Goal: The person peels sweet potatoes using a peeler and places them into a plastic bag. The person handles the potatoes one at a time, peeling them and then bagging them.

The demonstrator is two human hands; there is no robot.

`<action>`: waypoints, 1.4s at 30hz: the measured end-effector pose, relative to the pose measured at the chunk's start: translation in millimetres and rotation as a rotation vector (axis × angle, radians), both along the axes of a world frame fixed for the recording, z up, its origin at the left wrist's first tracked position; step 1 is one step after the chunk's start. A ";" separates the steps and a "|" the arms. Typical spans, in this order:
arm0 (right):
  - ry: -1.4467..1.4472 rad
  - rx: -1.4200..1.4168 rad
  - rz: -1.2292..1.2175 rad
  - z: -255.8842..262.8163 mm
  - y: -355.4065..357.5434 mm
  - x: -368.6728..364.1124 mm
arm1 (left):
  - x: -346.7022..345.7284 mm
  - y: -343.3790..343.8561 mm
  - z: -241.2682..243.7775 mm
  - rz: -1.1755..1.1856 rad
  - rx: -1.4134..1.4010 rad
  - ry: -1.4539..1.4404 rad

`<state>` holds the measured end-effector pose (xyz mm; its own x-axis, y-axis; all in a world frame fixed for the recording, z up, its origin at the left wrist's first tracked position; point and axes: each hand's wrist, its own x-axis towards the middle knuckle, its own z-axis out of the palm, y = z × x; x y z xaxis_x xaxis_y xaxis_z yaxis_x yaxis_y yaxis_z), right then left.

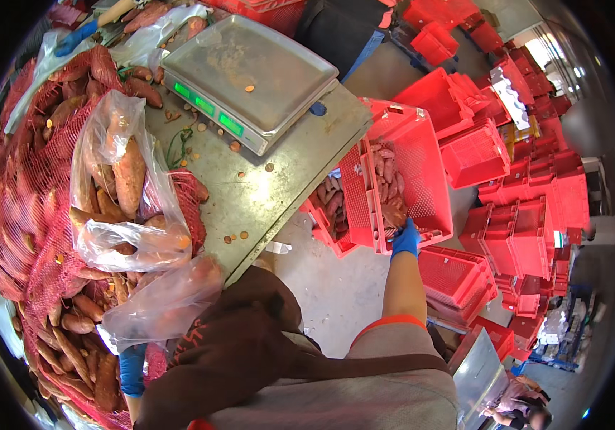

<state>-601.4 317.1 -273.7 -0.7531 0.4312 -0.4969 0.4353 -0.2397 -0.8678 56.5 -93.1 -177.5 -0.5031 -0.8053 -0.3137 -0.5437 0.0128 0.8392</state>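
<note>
My right hand (406, 239), in a blue glove, reaches over the near rim of a red plastic crate (420, 161). Its fingers are on a large sweet potato (394, 215), with more sweet potatoes (387, 172) beyond it. My left hand (133, 371), also gloved in blue, is at the mouth of a clear plastic bag (159, 309); the bag hides its fingers. Something reddish shows through that bag's far end. Just beyond lies a filled clear bag of sweet potatoes (130, 183), resting on red mesh sacks (12, 215) of sweet potatoes.
A weighing scale (251, 75) with lit green displays stands on a metal table (291, 166), among root scraps. Another red crate (331, 212) holds sweet potatoes. Stacked red crates (517, 236) fill the right side. Another person's gloved hand (76, 38) is at the far left.
</note>
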 end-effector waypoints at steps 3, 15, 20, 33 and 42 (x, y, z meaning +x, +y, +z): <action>-0.080 0.052 0.124 -28.4 35.8 -25.2 | 32.8 -16.0 -46.1 0.056 0.206 0.100; 0.298 0.000 0.754 90.8 -169.4 -7.6 | -2.2 -40.7 103.0 0.765 0.173 0.390; 0.501 -0.099 0.976 201.0 -282.2 39.1 | 13.1 -86.3 -2.5 0.890 -0.608 -0.252; 0.461 -0.233 1.513 261.1 -365.7 244.5 | 11.4 -30.8 72.1 0.553 0.377 1.168; 0.796 -0.173 2.316 265.0 -448.0 411.2 | -16.8 6.9 139.3 0.272 0.640 1.310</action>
